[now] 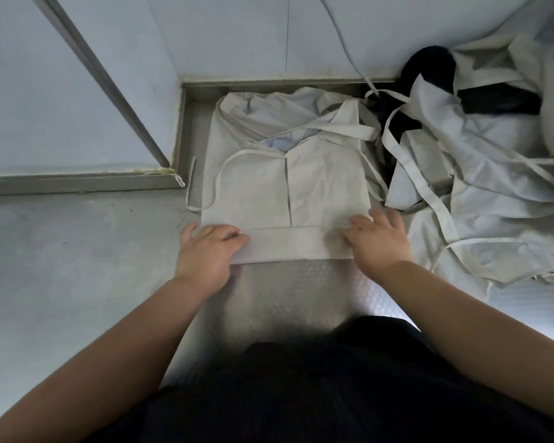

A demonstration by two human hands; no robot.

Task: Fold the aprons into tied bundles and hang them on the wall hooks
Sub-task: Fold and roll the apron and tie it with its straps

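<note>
Pressing the apron [285, 187] hem fold with left hand [205, 255] and right hand [378, 241], fingers flat, gripping nothing. Risks trapping the loose strap [190, 190], centre left.

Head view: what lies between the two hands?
Only the cream apron, its near edge folded into a band, running from the left hand to the right hand; both rest on it, as the head view shows.
</note>
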